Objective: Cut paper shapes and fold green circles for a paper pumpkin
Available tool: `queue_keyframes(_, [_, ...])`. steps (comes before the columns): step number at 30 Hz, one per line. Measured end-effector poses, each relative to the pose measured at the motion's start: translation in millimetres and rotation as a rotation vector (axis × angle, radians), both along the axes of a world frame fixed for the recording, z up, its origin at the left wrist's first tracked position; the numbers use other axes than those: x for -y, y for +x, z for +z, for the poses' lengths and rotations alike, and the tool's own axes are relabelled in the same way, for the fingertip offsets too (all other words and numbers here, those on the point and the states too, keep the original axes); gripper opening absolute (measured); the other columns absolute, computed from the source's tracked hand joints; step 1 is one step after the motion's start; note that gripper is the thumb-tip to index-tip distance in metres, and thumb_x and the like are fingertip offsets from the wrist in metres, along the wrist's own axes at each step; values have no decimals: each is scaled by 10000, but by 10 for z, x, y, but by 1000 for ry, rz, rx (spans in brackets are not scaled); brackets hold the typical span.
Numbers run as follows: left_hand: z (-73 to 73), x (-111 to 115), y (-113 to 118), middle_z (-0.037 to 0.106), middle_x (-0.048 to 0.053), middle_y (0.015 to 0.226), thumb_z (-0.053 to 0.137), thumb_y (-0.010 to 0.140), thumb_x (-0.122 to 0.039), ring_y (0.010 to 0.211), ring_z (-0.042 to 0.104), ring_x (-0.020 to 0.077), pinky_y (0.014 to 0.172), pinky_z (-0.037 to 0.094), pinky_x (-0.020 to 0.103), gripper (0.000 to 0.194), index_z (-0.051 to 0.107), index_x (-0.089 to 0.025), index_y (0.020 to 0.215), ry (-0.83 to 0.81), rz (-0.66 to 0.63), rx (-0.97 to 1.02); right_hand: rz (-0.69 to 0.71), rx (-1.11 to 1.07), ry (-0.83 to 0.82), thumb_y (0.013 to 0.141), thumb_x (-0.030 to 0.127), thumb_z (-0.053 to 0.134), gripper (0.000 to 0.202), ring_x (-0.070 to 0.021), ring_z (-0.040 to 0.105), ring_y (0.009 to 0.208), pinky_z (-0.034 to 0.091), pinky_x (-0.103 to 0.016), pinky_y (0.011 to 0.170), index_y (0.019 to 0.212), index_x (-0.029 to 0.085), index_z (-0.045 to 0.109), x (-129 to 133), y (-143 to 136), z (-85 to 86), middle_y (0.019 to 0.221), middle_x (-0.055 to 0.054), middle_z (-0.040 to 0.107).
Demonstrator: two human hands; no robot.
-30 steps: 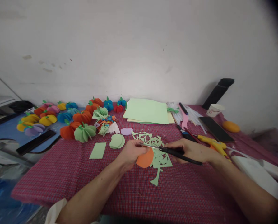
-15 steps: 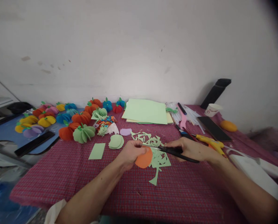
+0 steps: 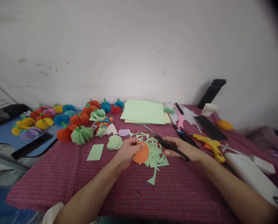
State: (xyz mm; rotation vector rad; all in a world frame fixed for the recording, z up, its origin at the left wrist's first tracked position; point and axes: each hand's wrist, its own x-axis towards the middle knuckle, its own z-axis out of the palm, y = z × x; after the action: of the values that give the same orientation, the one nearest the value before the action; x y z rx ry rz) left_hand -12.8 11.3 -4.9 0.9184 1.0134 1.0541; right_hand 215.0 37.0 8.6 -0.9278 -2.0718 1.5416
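Observation:
My left hand (image 3: 129, 151) pinches an orange paper circle (image 3: 141, 153) between thumb and fingers, just above the table. In my right hand (image 3: 176, 147) are black-handled scissors (image 3: 166, 144), their blades angled up and left, apart from the circle. Under and beside the circle lies a heap of pale green paper scraps (image 3: 155, 152). Left of my left hand rest a stack of pale green paper circles (image 3: 114, 142) and a green paper rectangle (image 3: 95, 152). A lilac paper piece (image 3: 124, 133) lies behind them.
Colourful paper pumpkins (image 3: 82, 134) crowd the left side. Green paper sheets (image 3: 144, 111) lie at the back by the wall. On the right are a yellow glue gun (image 3: 209, 143), a dark phone-like slab (image 3: 210, 128), a paper cup (image 3: 209, 109) and a white box-like object (image 3: 251, 179).
The scissors have moved away from the orange circle's upper edge and swung so the blades point up-left. My left hand still holds the circle, now turned slightly. The view has shifted a little.

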Motion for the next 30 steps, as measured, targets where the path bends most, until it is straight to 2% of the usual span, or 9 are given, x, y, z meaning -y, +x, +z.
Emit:
queue_keyframes(2, [-16, -3, -3, 550, -20, 530, 682, 564, -264, 458, 470, 75, 467, 332, 203, 216, 510, -134, 582, 19, -13, 9, -67, -78, 3, 746, 377, 577, 381, -146, 525, 766, 412, -289, 690, 1032, 149, 471, 25, -54, -58, 864, -36, 573])
queue_keyframes(4, [-42, -3, 4, 558, -16, 544, 670, 587, -269, 471, 475, 77, 474, 333, 203, 202, 517, -137, 589, 36, -20, 5, -195, -168, 15, 741, 369, 585, 387, -139, 528, 746, 412, -279, 659, 1041, 163, 450, 58, -128, -110, 871, -38, 577])
queue_keyframes(7, [-88, 8, 44, 566, -15, 558, 668, 597, -282, 485, 482, 79, 491, 341, 206, 197, 533, -139, 600, 46, -23, -19, -343, -268, 1, 691, 360, 635, 430, -124, 527, 681, 407, -258, 592, 1026, 187, 428, 120, -259, -178, 820, -20, 577])
queue_keyframes(12, [-148, 47, 154, 553, -20, 554, 677, 592, -298, 487, 468, 74, 492, 337, 203, 210, 548, -134, 615, 59, -46, -74, -359, -338, -78, 611, 316, 699, 488, -109, 523, 651, 402, -240, 563, 989, 203, 412, 208, -428, -260, 770, 8, 552])
queue_keyframes(18, [-173, 79, 231, 532, -28, 546, 659, 621, -297, 490, 445, 64, 493, 329, 192, 204, 544, -129, 609, 96, -76, -135, -402, -313, -45, 595, 246, 688, 459, -73, 422, 539, 335, -208, 486, 956, 194, 409, 229, -481, -270, 657, 53, 473])
queue_keyframes(21, [-162, 90, 239, 587, 0, 648, 634, 653, -321, 576, 505, 90, 562, 377, 204, 210, 592, -128, 726, 99, -101, -126, -436, -328, -41, 600, 264, 673, 455, -80, 428, 543, 339, -210, 478, 964, 201, 407, 225, -464, -263, 663, 50, 468])
queue_keyframes(25, [-156, 100, 241, 628, 51, 869, 655, 632, -262, 761, 559, 136, 701, 412, 240, 315, 597, -134, 913, 125, -192, -86, -526, -352, -19, 599, 279, 674, 477, -88, 434, 545, 345, -213, 469, 989, 206, 410, 210, -427, -260, 682, 39, 475])
queue_keyframes(27, [-165, 102, 238, 628, 49, 873, 656, 626, -243, 757, 559, 136, 697, 410, 240, 306, 601, -132, 905, 133, -225, -86, -571, -359, -3, 611, 294, 664, 457, -89, 429, 542, 348, -216, 467, 987, 213, 418, 200, -413, -261, 684, 37, 474])
queue_keyframes(30, [-189, 103, 229, 611, 19, 732, 643, 635, -263, 628, 522, 105, 596, 381, 213, 199, 611, -123, 773, 117, -214, -152, -629, -350, -8, 626, 320, 647, 430, -80, 404, 512, 344, -217, 451, 983, 223, 428, 190, -404, -273, 688, 39, 465])
